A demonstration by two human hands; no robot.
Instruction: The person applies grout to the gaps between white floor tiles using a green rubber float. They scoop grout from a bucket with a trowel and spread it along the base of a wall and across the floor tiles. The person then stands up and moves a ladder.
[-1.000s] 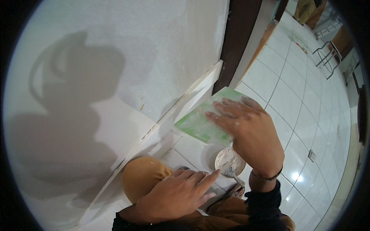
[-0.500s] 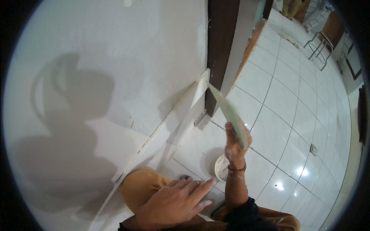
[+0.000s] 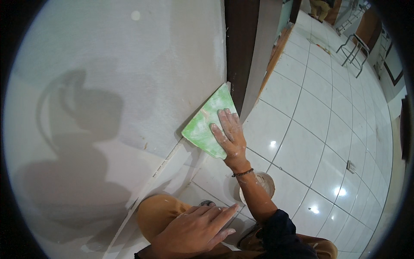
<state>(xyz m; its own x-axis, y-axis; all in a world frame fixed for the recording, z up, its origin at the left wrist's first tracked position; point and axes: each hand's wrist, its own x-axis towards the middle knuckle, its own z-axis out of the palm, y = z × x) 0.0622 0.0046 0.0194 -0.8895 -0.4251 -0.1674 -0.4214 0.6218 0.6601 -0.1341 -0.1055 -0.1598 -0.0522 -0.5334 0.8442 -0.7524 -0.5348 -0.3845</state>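
My right hand (image 3: 232, 140) lies over a flat green plastic putty spreader (image 3: 207, 118) smeared with white, its fingers spread along the face. The spreader rests against the top of the white skirting (image 3: 172, 166), by the foot of the dark door frame (image 3: 242, 47). How my thumb and the spreader's underside meet is partly hidden. My left hand (image 3: 194, 231) hangs over my bent knee (image 3: 157, 213), holding nothing, with fingers stretched out and white dust on them. Beneath my right forearm stands a round tub (image 3: 271, 183) of whitish paste, partly covered by the arm.
A pale wall (image 3: 172, 64) carrying my shadow rises on the left. White glossy floor tiles (image 3: 310, 125) stretch to the right. Farther off are a metal-legged stool (image 3: 355, 49), a ladder (image 3: 351, 21) and another person's legs (image 3: 319, 8). A small object (image 3: 351, 166) lies on the tiles.
My right hand has swung left and forward, turning the spreader from edge-on to flat against the skirting and wall. My left hand has barely moved.
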